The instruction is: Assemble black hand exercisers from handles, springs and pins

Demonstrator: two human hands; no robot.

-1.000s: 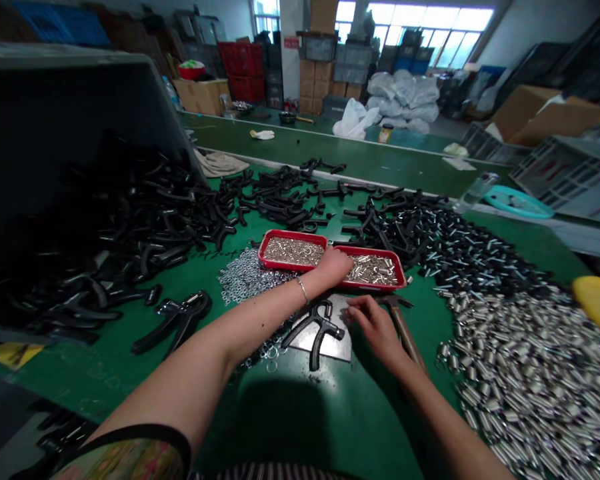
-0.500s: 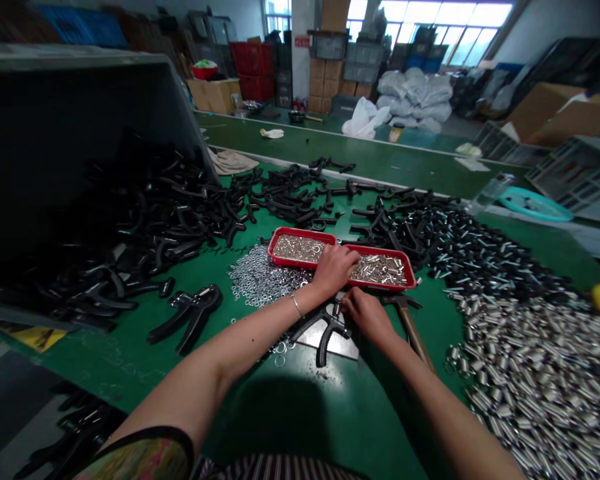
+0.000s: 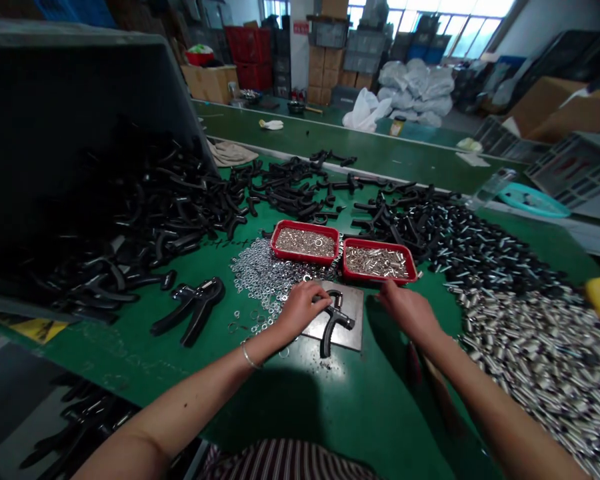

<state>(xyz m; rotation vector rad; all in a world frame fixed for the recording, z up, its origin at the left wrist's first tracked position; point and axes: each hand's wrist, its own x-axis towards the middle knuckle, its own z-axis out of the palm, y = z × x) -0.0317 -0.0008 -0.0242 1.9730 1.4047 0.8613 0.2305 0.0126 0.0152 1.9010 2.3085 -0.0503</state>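
A black hand grip exerciser point(image 3: 329, 339) lies on a small metal plate point(image 3: 354, 303), its coiled top towards the trays. My left hand point(image 3: 303, 308) is closed on one of its handles, covering most of that handle. To the right of the plate, my right hand point(image 3: 410, 310) is curled, its fingertips near the front rim of the right red tray. A blurred hammer point(image 3: 444, 397) extends from beneath that hand and forearm; its head is hidden. Another grip exerciser point(image 3: 195, 307) rests on the green table at the left.
Two red trays hold small parts: a left tray point(image 3: 305, 257) and a right tray point(image 3: 380, 277). Loose washers point(image 3: 257, 273) lie beside them. Metal cylinders and springs point(image 3: 525, 367) heap at right, below black-headed screws point(image 3: 480, 247). Black handles point(image 3: 155, 207) spill from a large bin point(image 3: 175, 80).
My left hand has come back from the trays onto the grip exerciser. My right hand has left the exerciser and moved right to the hammer, which has shifted towards me.
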